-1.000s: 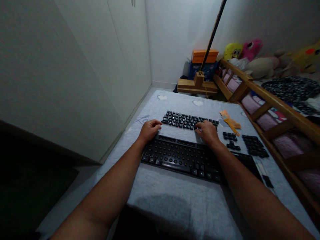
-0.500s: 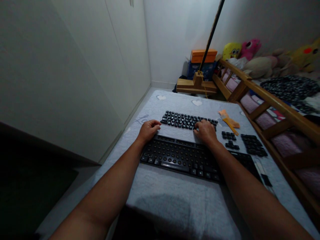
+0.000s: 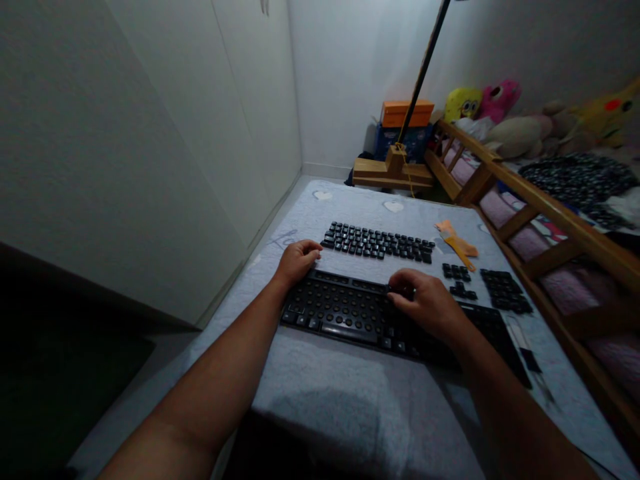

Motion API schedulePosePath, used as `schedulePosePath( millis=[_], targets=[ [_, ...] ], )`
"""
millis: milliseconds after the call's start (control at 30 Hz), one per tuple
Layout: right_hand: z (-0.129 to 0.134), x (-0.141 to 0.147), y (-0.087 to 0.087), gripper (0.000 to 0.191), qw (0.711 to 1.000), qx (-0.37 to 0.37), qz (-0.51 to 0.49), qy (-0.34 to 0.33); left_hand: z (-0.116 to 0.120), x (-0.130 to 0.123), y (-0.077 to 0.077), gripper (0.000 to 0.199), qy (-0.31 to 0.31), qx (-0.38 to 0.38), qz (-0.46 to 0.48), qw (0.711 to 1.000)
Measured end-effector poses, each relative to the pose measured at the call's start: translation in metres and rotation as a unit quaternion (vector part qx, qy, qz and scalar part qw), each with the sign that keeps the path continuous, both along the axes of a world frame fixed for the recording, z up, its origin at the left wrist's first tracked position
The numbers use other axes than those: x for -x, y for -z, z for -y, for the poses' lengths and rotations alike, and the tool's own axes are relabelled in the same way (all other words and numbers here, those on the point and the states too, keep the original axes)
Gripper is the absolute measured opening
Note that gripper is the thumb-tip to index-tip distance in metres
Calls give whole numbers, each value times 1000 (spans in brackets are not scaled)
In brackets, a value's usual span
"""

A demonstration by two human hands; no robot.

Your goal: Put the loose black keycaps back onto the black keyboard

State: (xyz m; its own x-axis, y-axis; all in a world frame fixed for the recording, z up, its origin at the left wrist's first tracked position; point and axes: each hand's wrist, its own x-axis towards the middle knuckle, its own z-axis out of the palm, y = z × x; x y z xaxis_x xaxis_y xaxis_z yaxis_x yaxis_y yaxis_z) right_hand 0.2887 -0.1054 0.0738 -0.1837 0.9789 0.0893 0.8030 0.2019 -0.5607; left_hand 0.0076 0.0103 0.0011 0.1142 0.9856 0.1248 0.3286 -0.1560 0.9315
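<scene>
A black keyboard (image 3: 345, 313) lies across the cloth in front of me, most of its keys stripped off and round key seats showing. Its bottom row, with the long space bar (image 3: 349, 332), still has keys. Over the keyboard's upper part, my right hand (image 3: 423, 300) pinches a small black keycap (image 3: 389, 289) between thumb and fingers. My left hand (image 3: 299, 261) rests beyond the keyboard's upper left corner, fingers pressed together; what they hold, if anything, is hidden. Behind the keyboard, loose black keycaps (image 3: 367, 242) are laid out in rows, their left end close to my left fingertips.
More keycaps sit at right in a small group (image 3: 456, 272), an arrow cluster (image 3: 463, 291) and a number-pad block (image 3: 505, 291). An orange-handled brush (image 3: 459, 251) lies on an orange cloth (image 3: 467, 247). A slim tool (image 3: 527, 353) is beside the keyboard. A wooden bed rail (image 3: 540, 193) borders the right side.
My right hand has come back from the laid-out keycaps to above the keyboard, carrying a keycap; a gap shows in the front row. My left hand has stayed put.
</scene>
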Motion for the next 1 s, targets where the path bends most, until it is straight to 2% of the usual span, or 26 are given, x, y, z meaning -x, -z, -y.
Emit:
schedulePosePath(
  millis=[100, 233, 467, 1000],
  targets=[
    [28, 6, 0, 7, 999, 20, -21, -22, 0, 0, 2, 26, 2, -1, 5, 1000],
    [44, 11, 8, 10, 999, 8, -18, -29, -1, 1, 4, 26, 3, -2, 6, 1000],
    [46, 12, 25, 15, 998, -12, -10, -64, 0, 0, 0, 25, 1, 3, 3, 1000],
    [48, 14, 30, 14, 997, 16, 23, -73, 0, 0, 0, 27, 4, 5, -6, 1000]
  ],
)
